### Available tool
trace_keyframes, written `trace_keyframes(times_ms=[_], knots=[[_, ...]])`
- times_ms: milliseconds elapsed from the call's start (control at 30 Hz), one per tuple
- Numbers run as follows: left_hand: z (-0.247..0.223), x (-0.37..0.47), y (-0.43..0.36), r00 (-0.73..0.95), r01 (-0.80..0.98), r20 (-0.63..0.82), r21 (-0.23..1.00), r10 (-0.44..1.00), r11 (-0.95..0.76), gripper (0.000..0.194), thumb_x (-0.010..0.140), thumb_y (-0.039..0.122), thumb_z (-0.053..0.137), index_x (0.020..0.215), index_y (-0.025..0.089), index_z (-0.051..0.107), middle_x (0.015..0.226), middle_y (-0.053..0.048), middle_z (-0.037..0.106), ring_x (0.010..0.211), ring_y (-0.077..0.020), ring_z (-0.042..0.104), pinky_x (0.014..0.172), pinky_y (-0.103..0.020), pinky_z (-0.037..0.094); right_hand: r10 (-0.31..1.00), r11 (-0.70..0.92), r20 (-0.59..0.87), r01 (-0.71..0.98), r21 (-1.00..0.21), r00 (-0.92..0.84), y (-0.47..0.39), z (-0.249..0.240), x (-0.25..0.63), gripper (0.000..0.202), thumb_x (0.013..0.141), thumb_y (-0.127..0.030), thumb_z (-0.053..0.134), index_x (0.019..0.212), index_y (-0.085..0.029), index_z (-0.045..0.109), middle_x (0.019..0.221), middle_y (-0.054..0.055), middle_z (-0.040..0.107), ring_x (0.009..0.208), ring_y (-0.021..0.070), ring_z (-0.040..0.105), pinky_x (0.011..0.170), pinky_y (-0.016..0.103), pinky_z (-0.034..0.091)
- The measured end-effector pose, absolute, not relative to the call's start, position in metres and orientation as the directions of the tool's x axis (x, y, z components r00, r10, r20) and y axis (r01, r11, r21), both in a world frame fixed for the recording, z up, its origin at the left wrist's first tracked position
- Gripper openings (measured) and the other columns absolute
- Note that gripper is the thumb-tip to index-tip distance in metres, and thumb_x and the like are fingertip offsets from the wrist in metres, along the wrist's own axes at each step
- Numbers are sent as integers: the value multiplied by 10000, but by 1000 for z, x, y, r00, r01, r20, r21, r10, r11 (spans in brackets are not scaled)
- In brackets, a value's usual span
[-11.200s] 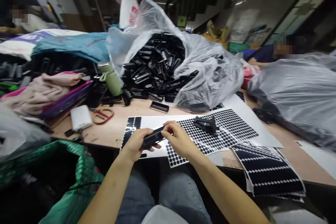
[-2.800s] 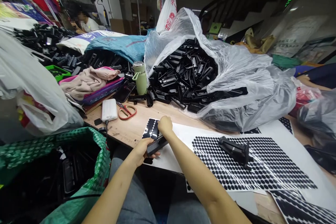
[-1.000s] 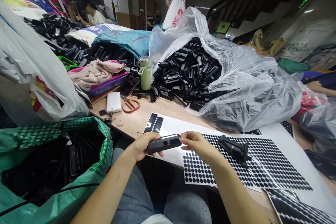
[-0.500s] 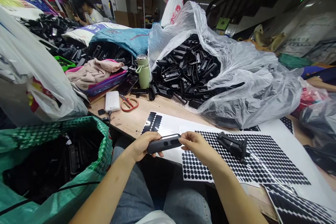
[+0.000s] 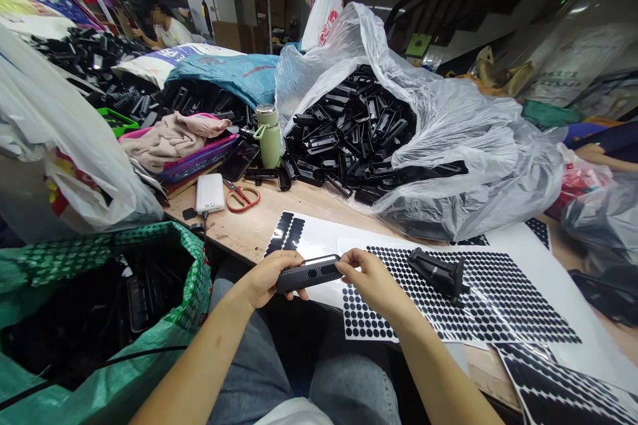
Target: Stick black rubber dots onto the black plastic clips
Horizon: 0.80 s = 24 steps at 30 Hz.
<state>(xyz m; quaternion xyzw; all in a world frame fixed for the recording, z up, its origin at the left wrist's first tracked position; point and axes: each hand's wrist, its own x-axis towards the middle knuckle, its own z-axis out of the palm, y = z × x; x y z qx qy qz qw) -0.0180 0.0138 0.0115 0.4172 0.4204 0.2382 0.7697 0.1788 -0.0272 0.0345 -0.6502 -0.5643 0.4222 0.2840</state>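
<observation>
My left hand (image 5: 265,280) is closed round the left end of a long black plastic part (image 5: 310,275). Its side has a carbon-fibre-like pattern with a round dark spot, and a pale strip shows along its top. At the part's right end, the fingers of my right hand (image 5: 367,275) are pinched together against it. Whether a small piece sits between those fingertips cannot be made out. Beneath and right of my hands lies a white sheet of round black stickers (image 5: 516,292), with another black plastic part (image 5: 438,273) resting on it.
Behind the sheets, a clear plastic bag (image 5: 478,166) spills black parts (image 5: 349,126). Orange-handled scissors (image 5: 242,198), a white power bank (image 5: 210,192) and a green bottle (image 5: 269,139) stand left of it. A green sack (image 5: 192,265) holding black parts is at my left. A person sits far back.
The view has shifted slightly. Both hands keep their hold on the black plastic part, with only a very small movement of the right fingers along its end.
</observation>
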Motion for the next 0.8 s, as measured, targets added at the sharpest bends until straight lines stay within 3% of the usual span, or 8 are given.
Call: trace_keyframes(times_ms=[100, 267, 367, 467, 567, 633, 700, 800], knots=[[11, -15, 11, 527, -49, -438, 840, 728, 541, 187, 716, 305, 526, 644, 145, 463, 541, -14, 550, 469, -201, 627, 313, -186, 344, 990, -135, -143, 471, -872, 20, -28, 29, 174, 182, 760, -372, 532, 707, -198, 514, 723, 20, 581, 694, 157, 535, 604, 269, 390], [30, -48, -8, 380, -17, -377, 910, 845, 414, 192, 736, 343, 494, 685, 159, 479, 533, -20, 555, 473, -195, 610, 334, -204, 339, 992, -60, -54, 54, -997, 111, -23, 4, 145, 414, 668, -410, 659, 891, -237, 358, 794, -13, 534, 661, 129, 515, 597, 268, 442], [51, -103, -32, -21, 333, -228, 916, 974, 222, 222, 772, 384, 451, 726, 180, 523, 666, -39, 608, 627, -209, 629, 467, -249, 429, 990, -107, -109, -31, -994, 89, -19, -7, 128, 464, 693, -458, 631, 980, -237, 341, 824, -3, 524, 709, 140, 533, 620, 280, 462], [60, -143, -41, -354, 750, 108, 626, 929, 213, 201, 766, 379, 483, 827, 210, 574, 904, -68, 633, 990, -284, 559, 803, -362, 438, 988, -141, -142, -21, -990, 55, -18, -12, 125, 444, 709, -481, 607, 987, -227, 373, 859, 18, 524, 746, 157, 546, 646, 296, 468], [50, -127, -2, -287, 896, 337, 426, 897, 127, 280, 776, 320, 484, 1007, 178, 553, 1105, -125, 575, 1158, -298, 437, 958, -412, 330, 988, -147, -147, 4, -989, 44, -20, -18, 134, 388, 722, -470, 595, 955, -217, 415, 840, 28, 527, 732, 163, 544, 639, 302, 463], [37, -87, 46, -137, 899, 251, 437, 958, 15, 279, 802, 293, 458, 1020, 146, 550, 1061, -141, 591, 1053, -264, 519, 915, -364, 376, 987, -153, -151, 40, -987, 49, -25, -24, 145, 346, 729, -466, 583, 926, -215, 450, 845, 38, 536, 732, 168, 540, 637, 303, 454], [24, -42, 100, -119, 892, 193, 451, 974, 20, 270, 818, 281, 448, 1005, 123, 561, 1055, -161, 589, 1030, -259, 531, 903, -352, 380, 983, -177, -171, 97, -980, 60, -31, -30, 157, 318, 727, -475, 574, 887, -217, 480, 841, 44, 542, 740, 177, 535, 640, 305, 445], [10, 3, 169, -193, 885, 208, 460, 959, 78, 420, 813, 310, 468, 1160, 74, 469, 1282, -258, 407, 1207, -359, 359, 937, -470, 316, 972, -225, -209, 176, -958, 102, -43, -40, 174, 304, 723, -505, 551, 825, -223, 502, 799, 36, 535, 722, 181, 517, 642, 304, 431]])
